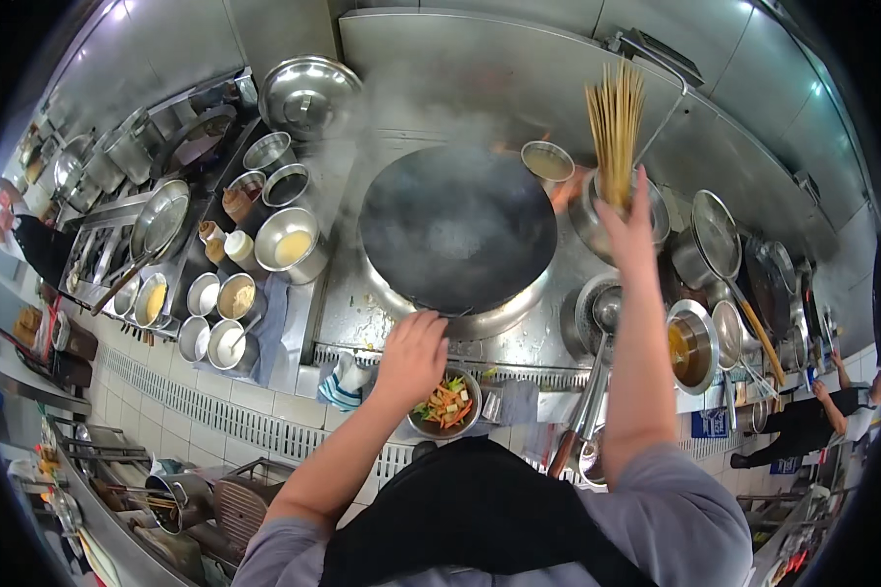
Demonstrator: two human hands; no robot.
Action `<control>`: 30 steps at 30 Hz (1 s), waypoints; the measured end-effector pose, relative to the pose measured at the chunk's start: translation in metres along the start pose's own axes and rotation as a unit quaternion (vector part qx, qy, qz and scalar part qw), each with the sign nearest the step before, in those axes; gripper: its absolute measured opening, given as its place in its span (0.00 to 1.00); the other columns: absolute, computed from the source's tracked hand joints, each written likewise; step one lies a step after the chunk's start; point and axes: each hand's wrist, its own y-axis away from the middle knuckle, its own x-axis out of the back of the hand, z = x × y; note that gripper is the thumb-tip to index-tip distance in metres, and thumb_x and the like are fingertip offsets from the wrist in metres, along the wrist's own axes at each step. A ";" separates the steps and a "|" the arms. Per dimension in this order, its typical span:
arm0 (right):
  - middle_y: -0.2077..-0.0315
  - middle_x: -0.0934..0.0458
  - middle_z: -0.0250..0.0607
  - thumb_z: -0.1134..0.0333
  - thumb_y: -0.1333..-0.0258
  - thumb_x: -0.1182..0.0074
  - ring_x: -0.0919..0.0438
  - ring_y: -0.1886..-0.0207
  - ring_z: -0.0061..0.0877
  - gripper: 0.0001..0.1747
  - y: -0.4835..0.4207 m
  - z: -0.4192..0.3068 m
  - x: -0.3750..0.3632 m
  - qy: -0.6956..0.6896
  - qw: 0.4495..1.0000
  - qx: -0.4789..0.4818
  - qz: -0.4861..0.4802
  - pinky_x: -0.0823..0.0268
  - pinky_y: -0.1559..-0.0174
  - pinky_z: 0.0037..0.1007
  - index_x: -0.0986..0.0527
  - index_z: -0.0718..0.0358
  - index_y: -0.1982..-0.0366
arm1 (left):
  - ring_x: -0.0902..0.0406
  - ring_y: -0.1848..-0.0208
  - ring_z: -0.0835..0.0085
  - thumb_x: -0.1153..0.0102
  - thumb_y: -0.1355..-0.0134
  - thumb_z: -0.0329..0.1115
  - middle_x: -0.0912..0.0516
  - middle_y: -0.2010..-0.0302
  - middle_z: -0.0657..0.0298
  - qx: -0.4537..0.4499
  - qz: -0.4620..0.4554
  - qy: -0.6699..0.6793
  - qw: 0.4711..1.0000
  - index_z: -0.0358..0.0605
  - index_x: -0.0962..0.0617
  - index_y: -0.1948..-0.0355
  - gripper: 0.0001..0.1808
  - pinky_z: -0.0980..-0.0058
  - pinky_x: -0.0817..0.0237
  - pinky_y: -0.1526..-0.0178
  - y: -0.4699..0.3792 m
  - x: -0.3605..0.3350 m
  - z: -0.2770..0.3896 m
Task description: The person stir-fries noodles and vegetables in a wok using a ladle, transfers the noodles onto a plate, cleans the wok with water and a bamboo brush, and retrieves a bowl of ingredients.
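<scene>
A large dark wok (459, 227) sits on the range with steam rising from it. My left hand (413, 352) is at the wok's near rim; whether its fingers grip the rim is unclear. Just below that hand stands a metal bowl of cut vegetables (446, 403). My right hand (626, 213) is closed round the lower end of a bamboo wok brush (617, 132), its bristles pointing up and away. Behind this hand is a metal pot (584, 216) on the range. A ladle (606, 312) rests in a perforated metal container (578, 315) nearer to me.
Left of the wok stand a bowl with yellow liquid (291, 246), squeeze bottles (238, 246) and seasoning containers (227, 345). Flames show near a small pot (548, 161). Strainers (716, 235) stand at right. Other people (815, 418) are at the far right and far left.
</scene>
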 end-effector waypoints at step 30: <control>0.46 0.30 0.57 0.57 0.42 0.48 0.27 0.46 0.42 0.44 0.070 0.133 -0.028 -0.075 0.994 -0.077 0.029 0.34 0.45 0.38 0.53 0.59 0.29 | 0.28 0.53 0.49 0.40 0.42 0.33 0.23 0.58 0.49 0.112 0.024 0.015 0.993 0.38 0.25 0.57 0.14 0.57 0.39 0.46 0.071 0.031 -0.032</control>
